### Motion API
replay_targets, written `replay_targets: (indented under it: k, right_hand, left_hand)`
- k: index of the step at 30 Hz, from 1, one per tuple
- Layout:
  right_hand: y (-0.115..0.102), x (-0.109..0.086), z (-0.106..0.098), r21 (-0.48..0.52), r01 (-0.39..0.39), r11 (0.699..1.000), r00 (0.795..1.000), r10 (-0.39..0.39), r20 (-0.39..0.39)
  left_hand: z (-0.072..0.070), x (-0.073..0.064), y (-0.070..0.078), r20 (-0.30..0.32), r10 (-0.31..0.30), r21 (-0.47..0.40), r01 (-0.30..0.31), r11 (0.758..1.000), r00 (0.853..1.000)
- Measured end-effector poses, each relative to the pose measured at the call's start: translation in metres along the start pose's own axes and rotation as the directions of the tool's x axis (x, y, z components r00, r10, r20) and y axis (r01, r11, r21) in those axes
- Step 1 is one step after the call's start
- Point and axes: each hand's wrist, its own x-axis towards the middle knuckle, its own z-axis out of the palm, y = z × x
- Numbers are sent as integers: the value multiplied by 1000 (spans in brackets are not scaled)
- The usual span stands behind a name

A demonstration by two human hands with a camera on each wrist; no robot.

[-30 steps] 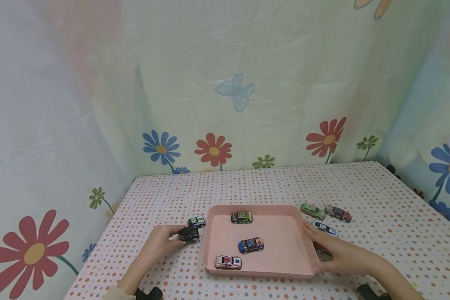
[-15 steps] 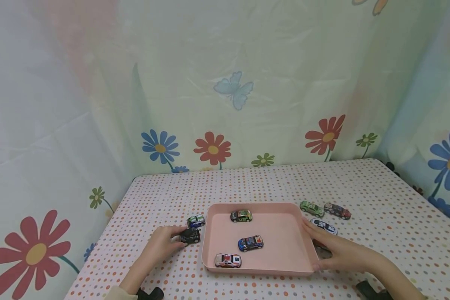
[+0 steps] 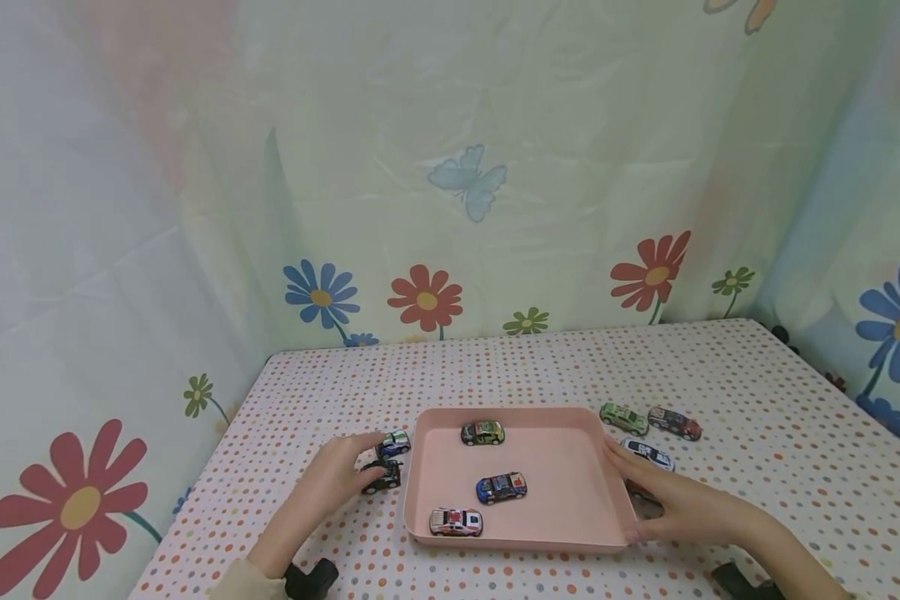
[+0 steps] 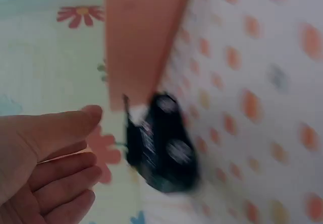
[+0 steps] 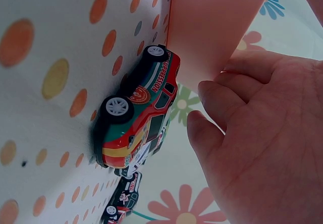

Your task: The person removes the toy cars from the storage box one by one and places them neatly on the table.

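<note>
My left hand (image 3: 339, 471) hovers just left of a black toy car (image 3: 382, 477), fingers apart from it; the left wrist view shows a gap between the fingertips and the black car (image 4: 169, 148). Behind that car sits a blue, white and green toy car (image 3: 395, 443), partly covered by the fingers. The pink tray (image 3: 570, 500) holds a green-black toy car (image 3: 483, 432), a blue one (image 3: 501, 487) and a white-red one (image 3: 456, 522). My right hand (image 3: 675, 500) rests along the tray's right side, fingers relaxed. Beneath it stands a red and green toy car (image 5: 139, 113), mostly hidden from the head view.
Right of the tray, a white toy car (image 3: 648, 454), a light green one (image 3: 624, 418) and a dark red-black one (image 3: 675, 423) stand on the dotted tablecloth (image 3: 525, 375). A flower-printed curtain (image 3: 555, 208) rises behind the table.
My left hand has let go of the black toy car and lifted slightly off it. The car stays beside the tray's left edge. The right hand has kept its place at the tray.
</note>
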Motion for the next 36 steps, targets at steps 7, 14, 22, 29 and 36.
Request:
replay_targets:
  k: [7, 14, 22, 29, 36]
  right_hand:
    - [1, 0, 0, -14, -5, 1000, 1000, 5, -4]
    - [0, 0, 0, 2, -7, 1000, 1000, 7, 5]
    - [0, 1, 0, 11, -20, 1000, 1000, 20, 6]
    - [0, 1, -1, 27, -21, 999, 1000, 21, 13]
    - [0, 1, -1, 26, -19, 999, 1000, 19, 13]
  left_hand:
    - [1, 23, 47, 21, 98, -136, -94, 986, 995]
    - [27, 38, 77, 126, 206, -209, -177, 962, 970]
    - [48, 42, 92, 197, 213, -194, -175, 965, 957]
    - [59, 40, 93, 205, 219, -108, -200, 974, 954]
    - [68, 39, 93, 216, 197, -106, -178, 978, 956]
